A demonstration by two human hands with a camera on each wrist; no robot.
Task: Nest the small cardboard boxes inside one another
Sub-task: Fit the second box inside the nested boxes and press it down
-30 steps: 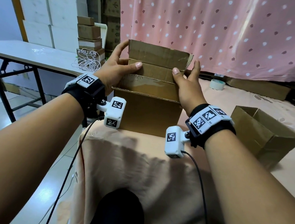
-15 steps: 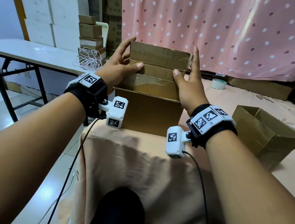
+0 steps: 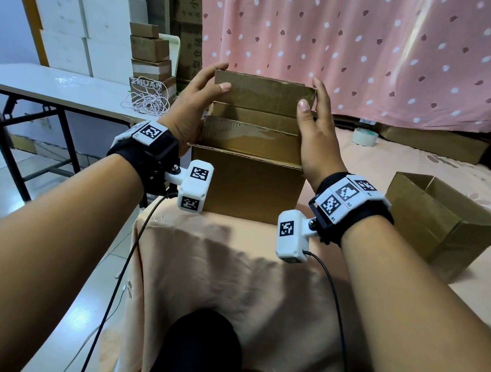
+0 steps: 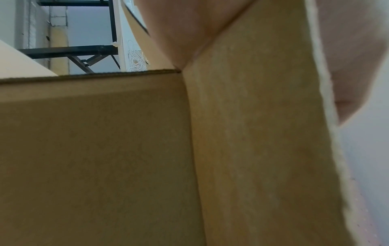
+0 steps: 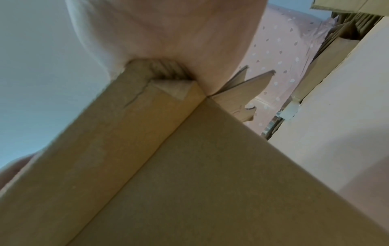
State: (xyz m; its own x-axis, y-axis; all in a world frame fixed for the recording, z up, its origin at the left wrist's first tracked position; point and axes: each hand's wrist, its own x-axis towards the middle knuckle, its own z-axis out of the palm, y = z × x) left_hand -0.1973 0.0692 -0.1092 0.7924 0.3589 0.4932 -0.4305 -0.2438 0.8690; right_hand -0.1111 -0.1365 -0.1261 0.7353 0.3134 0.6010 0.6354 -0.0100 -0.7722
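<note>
A brown outer cardboard box (image 3: 244, 185) stands on the peach cloth. A smaller inner box (image 3: 251, 140) sticks up out of it, its tall rear flap (image 3: 264, 94) upright. My left hand (image 3: 198, 104) lies against the inner box's upper left corner, thumb on the front of the flap and fingers along the side. My right hand (image 3: 315, 123) mirrors it at the right corner, with straight fingers. In the left wrist view the box (image 4: 105, 149) fills the frame. The right wrist view shows my palm (image 5: 168, 33) seated on a box corner (image 5: 160, 78).
Another open cardboard box (image 3: 442, 224) lies tilted on the cloth at the right. A tape roll (image 3: 365, 136) sits behind it. A white table (image 3: 54, 86) with a string coil (image 3: 147, 101) and stacked boxes (image 3: 150, 56) stands left. A pink dotted curtain (image 3: 398, 51) hangs behind.
Both hands slid up the inner box; the thumbs went from its lower front wall to the tall flap. The boxes stayed where they were.
</note>
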